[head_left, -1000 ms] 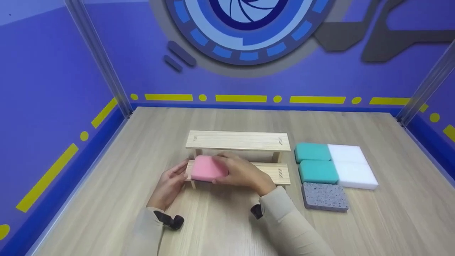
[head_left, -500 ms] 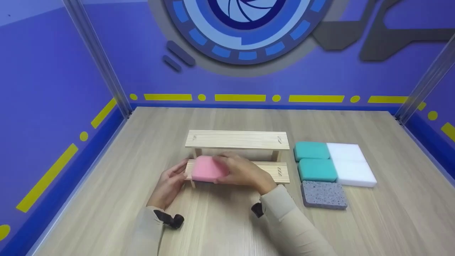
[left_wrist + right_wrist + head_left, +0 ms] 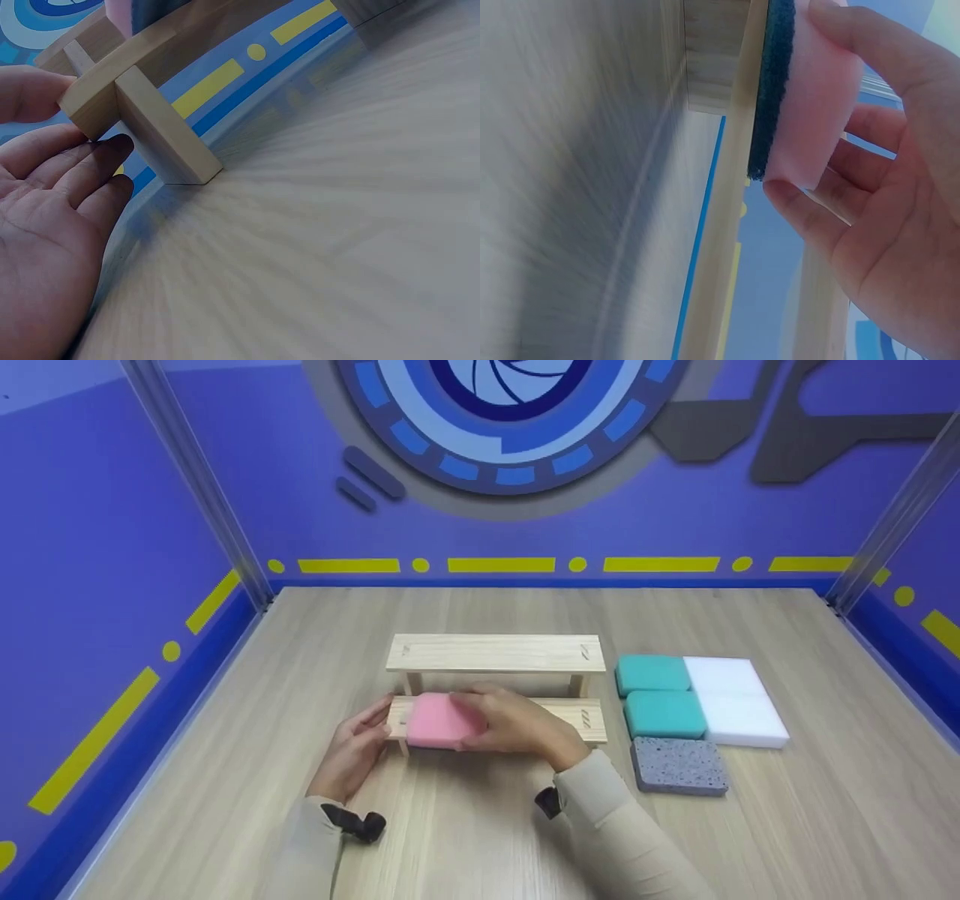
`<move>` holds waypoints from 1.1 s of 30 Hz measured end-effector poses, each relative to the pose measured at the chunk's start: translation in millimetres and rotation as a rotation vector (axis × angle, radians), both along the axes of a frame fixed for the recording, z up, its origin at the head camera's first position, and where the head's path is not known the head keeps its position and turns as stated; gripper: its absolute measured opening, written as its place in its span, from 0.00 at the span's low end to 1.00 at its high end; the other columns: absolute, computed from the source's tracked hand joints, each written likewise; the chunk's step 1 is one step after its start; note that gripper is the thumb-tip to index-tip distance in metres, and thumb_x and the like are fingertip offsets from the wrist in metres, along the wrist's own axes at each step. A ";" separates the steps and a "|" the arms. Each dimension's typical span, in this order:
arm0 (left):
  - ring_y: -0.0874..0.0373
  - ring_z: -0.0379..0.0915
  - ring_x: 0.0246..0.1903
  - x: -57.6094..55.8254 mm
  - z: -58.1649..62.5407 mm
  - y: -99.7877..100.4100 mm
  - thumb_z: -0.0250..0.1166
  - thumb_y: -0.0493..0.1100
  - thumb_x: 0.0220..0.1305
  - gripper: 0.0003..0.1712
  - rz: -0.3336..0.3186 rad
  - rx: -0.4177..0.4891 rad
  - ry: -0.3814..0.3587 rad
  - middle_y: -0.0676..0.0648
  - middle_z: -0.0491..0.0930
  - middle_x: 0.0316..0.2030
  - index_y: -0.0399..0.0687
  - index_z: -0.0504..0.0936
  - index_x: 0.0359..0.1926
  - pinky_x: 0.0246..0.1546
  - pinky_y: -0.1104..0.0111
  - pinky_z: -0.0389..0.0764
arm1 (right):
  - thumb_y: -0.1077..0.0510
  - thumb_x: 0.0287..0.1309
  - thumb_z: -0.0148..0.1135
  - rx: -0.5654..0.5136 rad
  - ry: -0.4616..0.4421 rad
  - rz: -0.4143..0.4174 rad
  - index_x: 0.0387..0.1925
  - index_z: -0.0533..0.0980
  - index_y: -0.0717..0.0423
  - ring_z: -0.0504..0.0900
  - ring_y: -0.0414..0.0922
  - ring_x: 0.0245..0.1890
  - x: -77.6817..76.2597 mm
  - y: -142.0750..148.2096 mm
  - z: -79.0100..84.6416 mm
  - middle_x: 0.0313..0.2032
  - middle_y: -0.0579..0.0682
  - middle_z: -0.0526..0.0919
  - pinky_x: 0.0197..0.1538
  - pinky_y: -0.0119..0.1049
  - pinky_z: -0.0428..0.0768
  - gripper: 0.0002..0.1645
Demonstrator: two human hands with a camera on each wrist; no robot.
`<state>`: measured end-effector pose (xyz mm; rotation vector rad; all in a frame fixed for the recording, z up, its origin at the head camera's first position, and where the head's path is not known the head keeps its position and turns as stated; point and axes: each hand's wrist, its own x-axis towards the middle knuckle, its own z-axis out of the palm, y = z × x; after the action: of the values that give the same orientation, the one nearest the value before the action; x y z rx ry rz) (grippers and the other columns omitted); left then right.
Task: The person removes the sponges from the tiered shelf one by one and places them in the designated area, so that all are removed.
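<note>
My right hand (image 3: 517,727) grips a pink sponge (image 3: 439,720) by its right end, thumb on the near side. Its dark scouring layer (image 3: 772,82) faces down against the lower board (image 3: 716,247) of a two-tier wooden rack (image 3: 495,652). The sponge lies near the left end of that board, long side along it. At the same end, my left hand (image 3: 352,750) pinches the board tip; in the left wrist view the thumb (image 3: 30,94) is above and the fingers are below, beside a rack leg (image 3: 165,127).
Right of the rack, two teal sponges (image 3: 664,714) lie one behind the other against white foam blocks (image 3: 742,720). A grey speckled sponge (image 3: 679,766) lies in front of them. Blue-purple panels (image 3: 360,532) wall the wooden table (image 3: 247,810) at the back and sides.
The pink sponge has slid slightly right along the lower board with my right hand, baring more of the board's left end. My left hand keeps its hold. The head view has shifted a little.
</note>
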<state>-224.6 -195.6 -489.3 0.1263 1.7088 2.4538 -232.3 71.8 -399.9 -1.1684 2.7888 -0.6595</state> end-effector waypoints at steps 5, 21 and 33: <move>0.45 0.48 0.72 -0.1 -0.1 0.3 0.51 0.25 0.61 0.36 -0.002 -0.010 0.002 0.33 0.52 0.72 0.28 0.53 0.71 0.59 0.76 0.72 | 0.47 0.51 0.69 0.006 -0.012 0.014 0.65 0.69 0.59 0.71 0.50 0.64 2.3 5.1 0.5 0.64 0.57 0.71 0.67 0.41 0.70 0.41; 0.43 0.45 0.73 0.3 0.8 -0.1 0.51 0.26 0.62 0.36 -0.016 -0.032 0.016 0.32 0.51 0.72 0.27 0.52 0.71 0.61 0.75 0.70 | 0.45 0.50 0.70 0.050 -0.062 0.034 0.64 0.70 0.56 0.71 0.48 0.63 14.3 24.9 7.9 0.62 0.54 0.73 0.67 0.41 0.71 0.41; 0.43 0.45 0.73 -1.1 -1.1 0.0 0.50 0.25 0.62 0.35 -0.006 -0.023 0.029 0.32 0.50 0.72 0.25 0.52 0.70 0.67 0.66 0.63 | 0.47 0.52 0.69 0.071 -0.085 0.047 0.66 0.69 0.54 0.72 0.49 0.63 19.4 49.9 8.4 0.64 0.53 0.72 0.66 0.43 0.71 0.40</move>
<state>-225.8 -195.6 -490.3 0.1645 1.7452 2.4392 -212.9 121.6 -391.6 -1.1614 2.6826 -0.5869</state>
